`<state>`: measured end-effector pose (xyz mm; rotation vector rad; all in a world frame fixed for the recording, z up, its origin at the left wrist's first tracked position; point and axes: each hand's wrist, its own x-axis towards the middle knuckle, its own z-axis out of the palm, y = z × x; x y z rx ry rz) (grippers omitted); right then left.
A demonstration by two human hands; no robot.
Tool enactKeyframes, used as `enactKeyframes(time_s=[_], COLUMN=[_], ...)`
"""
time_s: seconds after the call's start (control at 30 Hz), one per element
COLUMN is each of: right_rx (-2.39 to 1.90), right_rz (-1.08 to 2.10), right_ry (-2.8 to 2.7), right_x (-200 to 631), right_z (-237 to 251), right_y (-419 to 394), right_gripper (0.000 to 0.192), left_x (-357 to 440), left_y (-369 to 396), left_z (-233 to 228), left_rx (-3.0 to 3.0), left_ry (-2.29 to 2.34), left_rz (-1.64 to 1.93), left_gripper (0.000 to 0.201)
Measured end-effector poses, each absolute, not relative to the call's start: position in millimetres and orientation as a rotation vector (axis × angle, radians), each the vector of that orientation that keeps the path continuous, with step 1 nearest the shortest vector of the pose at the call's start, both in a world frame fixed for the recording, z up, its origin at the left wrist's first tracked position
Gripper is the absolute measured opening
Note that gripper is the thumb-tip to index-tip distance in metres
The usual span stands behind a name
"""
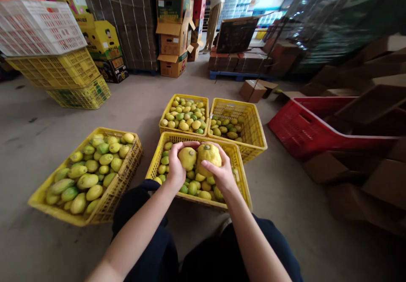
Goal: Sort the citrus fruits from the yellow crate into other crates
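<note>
Dark-trousered knees (190,256) seen at bottom. Left hand (175,168): fingers closed round a smaller yellow lemon (187,158). Right hand (222,173): fingers gripping a larger bumpy lemon (208,155). Both fruits touching, held over the near crate (244,189). Red crate (304,125) sits right.
</note>
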<state>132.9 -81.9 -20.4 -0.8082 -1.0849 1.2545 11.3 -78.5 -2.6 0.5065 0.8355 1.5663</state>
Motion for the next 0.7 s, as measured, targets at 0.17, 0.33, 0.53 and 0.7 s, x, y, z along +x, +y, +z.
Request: enactKeyframes(time_s=[0.17,0.33,0.53,0.7], right_rx=[-0.942,-1.065,-1.113,-1.091], right_rz=[1.548,1.725,1.760,1.744], right_ry=[-0.484,-0.006,0.079,0.104], right_x=[122,121,118,119], right_z=[-16,-10,-11,-10], right_y=[-78,-74,-74,-74], right_gripper=[0.023,0.016,0.014,0.015], left_x=[1,0,0,0], left_y=[-79,-78,-71,-72], left_z=[8,13,6,4], left_rx=[0.173,-0.008,-0.083,-0.134], left_ry=[0.766,0.769,0.871,0.834], left_rz=[1.299,1.236,1.259,1.268], left_gripper=[0.038,0.037,0.032,0.027])
